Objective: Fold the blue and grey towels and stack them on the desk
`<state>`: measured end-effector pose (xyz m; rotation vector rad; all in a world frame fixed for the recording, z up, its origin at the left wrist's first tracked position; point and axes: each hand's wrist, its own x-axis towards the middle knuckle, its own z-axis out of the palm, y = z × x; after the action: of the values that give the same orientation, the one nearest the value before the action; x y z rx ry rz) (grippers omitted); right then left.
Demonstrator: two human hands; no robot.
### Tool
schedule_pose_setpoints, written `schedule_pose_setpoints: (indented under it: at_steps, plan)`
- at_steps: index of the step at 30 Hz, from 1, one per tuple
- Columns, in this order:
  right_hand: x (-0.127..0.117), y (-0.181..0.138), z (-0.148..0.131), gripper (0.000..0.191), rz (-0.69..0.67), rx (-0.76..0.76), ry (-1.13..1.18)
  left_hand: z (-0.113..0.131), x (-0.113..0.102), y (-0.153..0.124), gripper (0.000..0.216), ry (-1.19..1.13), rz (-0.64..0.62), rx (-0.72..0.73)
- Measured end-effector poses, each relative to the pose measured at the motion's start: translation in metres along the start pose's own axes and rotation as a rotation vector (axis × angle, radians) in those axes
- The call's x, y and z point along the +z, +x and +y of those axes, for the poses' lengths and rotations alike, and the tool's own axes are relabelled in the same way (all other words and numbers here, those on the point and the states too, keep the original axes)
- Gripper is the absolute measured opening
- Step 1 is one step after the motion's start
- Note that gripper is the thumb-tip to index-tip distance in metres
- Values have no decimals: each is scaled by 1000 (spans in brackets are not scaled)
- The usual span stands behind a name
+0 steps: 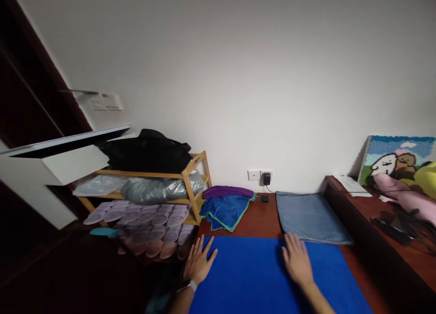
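A bright blue cloth (259, 277) lies spread flat on a dark wooden surface (262, 221) in front of me. My left hand (198, 261) rests palm down on the cloth's left edge, fingers spread and open. My right hand (297, 259) lies flat on the cloth near its far edge, fingers stretched out, holding nothing. A watch band shows on my left wrist.
A grey-blue cloth (310, 216) lies beyond the blue one, beside crumpled blue-green (225, 211) and purple (227, 191) cloths. A wooden rack (190, 177) at left holds slippers, wrapped bundles and a black bag (146, 151). A wall socket with charger (266, 178) and a raised ledge (381, 227) with toys stand right.
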<state>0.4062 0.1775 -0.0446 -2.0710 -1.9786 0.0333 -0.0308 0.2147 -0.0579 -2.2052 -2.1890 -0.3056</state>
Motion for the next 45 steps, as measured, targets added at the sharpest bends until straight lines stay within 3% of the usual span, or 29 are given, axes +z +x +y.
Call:
schedule_pose_setpoints:
  at_steps: [2, 4, 7, 10, 16, 19, 22, 26, 30, 34, 37, 42, 45]
  plan:
    - [2, 4, -71, 68, -85, -162, 122, -1, 0, 0, 66, 1, -1, 1]
    - [7, 7, -120, 67, -184, -237, 205, -2, 1, 0, 66, -1, 7, 9]
    - [15, 8, -136, 67, -273, -242, 237, -3, 4, 2, 67, -1, 19, 16]
    - [16, -1, -86, 67, -256, -161, 181, -4, 7, 3, 67, 8, 21, 10]
    - [5, -31, 93, 71, -176, 159, -42, -4, 10, 5, 65, 5, 38, 12]
    - [4, -35, 157, 75, -164, 305, -125, -4, 8, 7, 65, 26, 35, 9]
    - [8, -35, 182, 76, -141, 315, -141, -4, 6, 7, 65, 34, 23, 2]
    - [12, -35, 181, 77, -130, 330, -168, -3, 6, 7, 65, 47, 15, -1]
    - [1, -30, 177, 73, -149, 385, -180, -4, 8, 6, 67, 38, 27, 6]
    - [-16, -18, 145, 65, -85, 364, -176, -5, 10, 6, 68, 45, 31, 5]
    - [-23, -5, 78, 62, -20, 124, -68, -4, 10, 6, 68, 69, 30, -1]
    - [-16, 10, -52, 65, -178, -221, 190, -6, 12, 6, 66, 64, 42, 14]
    - [-3, 9, -74, 68, -264, -253, 227, -9, 13, 6, 67, 45, 45, 14]
